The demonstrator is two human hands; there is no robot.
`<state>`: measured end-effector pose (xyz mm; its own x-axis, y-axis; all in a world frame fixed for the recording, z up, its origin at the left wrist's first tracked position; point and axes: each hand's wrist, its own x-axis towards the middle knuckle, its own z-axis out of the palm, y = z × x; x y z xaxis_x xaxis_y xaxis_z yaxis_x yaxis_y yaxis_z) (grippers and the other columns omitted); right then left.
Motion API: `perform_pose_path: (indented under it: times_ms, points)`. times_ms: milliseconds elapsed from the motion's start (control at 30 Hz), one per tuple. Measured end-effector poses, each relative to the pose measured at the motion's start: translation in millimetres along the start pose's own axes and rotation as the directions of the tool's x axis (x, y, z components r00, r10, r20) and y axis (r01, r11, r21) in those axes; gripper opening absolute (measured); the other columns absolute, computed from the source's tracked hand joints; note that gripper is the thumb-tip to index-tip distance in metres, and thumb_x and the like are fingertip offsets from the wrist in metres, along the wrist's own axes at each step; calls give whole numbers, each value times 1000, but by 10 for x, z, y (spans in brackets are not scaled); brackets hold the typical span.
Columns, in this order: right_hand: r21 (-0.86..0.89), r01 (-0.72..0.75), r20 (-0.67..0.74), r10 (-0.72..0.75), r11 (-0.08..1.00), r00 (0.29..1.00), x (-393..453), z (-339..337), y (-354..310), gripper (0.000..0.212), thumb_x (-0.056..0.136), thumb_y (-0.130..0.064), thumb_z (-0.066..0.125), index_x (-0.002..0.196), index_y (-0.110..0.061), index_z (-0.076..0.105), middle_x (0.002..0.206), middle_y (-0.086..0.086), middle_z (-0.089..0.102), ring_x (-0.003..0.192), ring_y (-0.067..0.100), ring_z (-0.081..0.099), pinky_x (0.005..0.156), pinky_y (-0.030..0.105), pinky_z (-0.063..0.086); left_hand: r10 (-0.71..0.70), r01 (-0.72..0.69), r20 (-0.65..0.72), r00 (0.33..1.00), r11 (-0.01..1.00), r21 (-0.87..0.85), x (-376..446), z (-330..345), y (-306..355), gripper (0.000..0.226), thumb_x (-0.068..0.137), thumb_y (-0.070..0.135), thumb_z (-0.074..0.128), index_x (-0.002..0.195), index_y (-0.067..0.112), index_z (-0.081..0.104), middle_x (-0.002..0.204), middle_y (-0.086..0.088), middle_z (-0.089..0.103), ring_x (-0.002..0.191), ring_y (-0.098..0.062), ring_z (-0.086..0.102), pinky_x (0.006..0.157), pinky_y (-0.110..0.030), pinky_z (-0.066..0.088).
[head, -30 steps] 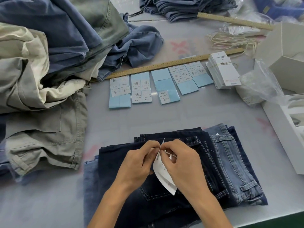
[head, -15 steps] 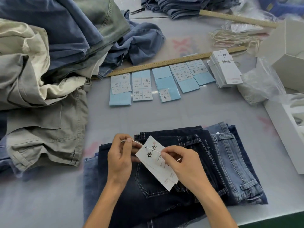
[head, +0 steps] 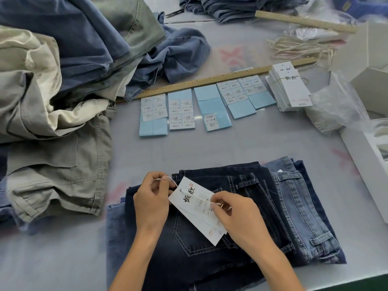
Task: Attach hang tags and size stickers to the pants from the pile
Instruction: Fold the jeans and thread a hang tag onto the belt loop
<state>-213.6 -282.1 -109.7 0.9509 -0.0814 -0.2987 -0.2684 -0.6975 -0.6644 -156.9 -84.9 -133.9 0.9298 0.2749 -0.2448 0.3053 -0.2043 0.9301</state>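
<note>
Dark navy jeans lie folded on top of a stack of lighter jeans at the table's near edge. A white hang tag with black characters and a size sticker lies tilted over the dark jeans. My left hand pinches the tag's thin string at the tag's upper left corner. My right hand pinches the other end of the string over the tag's right side. Blue sticker sheets lie in a row mid-table, beside a banded stack of hang tags.
A big pile of pants in blue, grey and cream fills the left. A wooden ruler lies behind the stickers; a bundle of strings, plastic bags and white boxes sit right. More folded jeans lie far back.
The tag has turned from edge-on between my hands to lying flat, face up. My left hand has drawn the string out to the left; my right hand has shifted right and down.
</note>
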Motion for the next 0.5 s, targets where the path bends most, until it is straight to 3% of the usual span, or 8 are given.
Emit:
perform_pose_path:
  times_ms: [67, 133, 200, 300, 367, 433, 500]
  points:
    - [-95, 46, -15, -48, 994, 999, 42, 25, -58, 9, 98, -32, 61, 104, -37, 66, 93, -23, 65, 81, -3, 59, 73, 19, 51, 92, -79, -52, 994, 974, 210, 8, 82, 23, 11, 98, 35, 48, 90, 35, 55, 71, 10, 72, 64, -16, 69, 60, -40, 55]
    - [-107, 75, -30, -78, 991, 996, 87, 56, -130, 12, 99, -28, 58, 106, -34, 65, 96, -21, 64, 80, -2, 58, 73, 20, 50, 262, -199, -81, 962, 868, 454, -4, 206, 81, 13, 103, 38, 40, 94, 34, 49, 66, 13, 64, 57, -18, 60, 55, -36, 44]
    - [-59, 69, -30, -71, 996, 997, 89, 74, -203, 14, 99, -27, 59, 109, -33, 66, 94, -21, 65, 80, -1, 59, 75, 21, 51, 388, -306, -45, 920, 787, 536, -23, 342, 154, 17, 108, 33, 40, 102, 23, 53, 62, 8, 56, 49, -20, 49, 49, -30, 33]
    - [77, 52, 31, -54, 996, 998, -71, 17, -295, 23, 99, -26, 59, 118, -39, 61, 87, -16, 66, 77, 7, 62, 76, 29, 53, 448, -456, 130, 884, 771, 446, 37, 450, 257, 24, 106, 27, 44, 107, 10, 61, 57, 0, 52, 43, -17, 46, 43, -28, 32]
    - [256, 90, 71, -112, 962, 991, -244, -98, -362, 27, 98, -23, 59, 117, -43, 60, 84, -11, 67, 76, 16, 64, 74, 34, 55, 385, -491, 373, 844, 834, 251, 140, 417, 360, 14, 106, 30, 49, 106, 21, 60, 53, 4, 51, 42, -12, 44, 44, -24, 34]
    - [457, 131, 51, -173, 880, 984, -403, -230, -424, 25, 96, -22, 60, 113, -39, 63, 81, -7, 69, 72, 19, 65, 69, 36, 56, 322, -455, 590, 740, 886, 87, 239, 362, 502, 7, 104, 39, 54, 99, 36, 58, 57, 1, 56, 43, -12, 46, 44, -21, 35]
    - [562, 122, 20, -161, 818, 987, -511, -297, -409, 19, 94, -23, 59, 108, -34, 67, 78, -3, 71, 66, 19, 65, 64, 38, 56, 309, -473, 697, 647, 880, 49, 276, 399, 599, 11, 99, 49, 52, 99, 39, 58, 63, 1, 60, 49, -16, 54, 46, -23, 41]
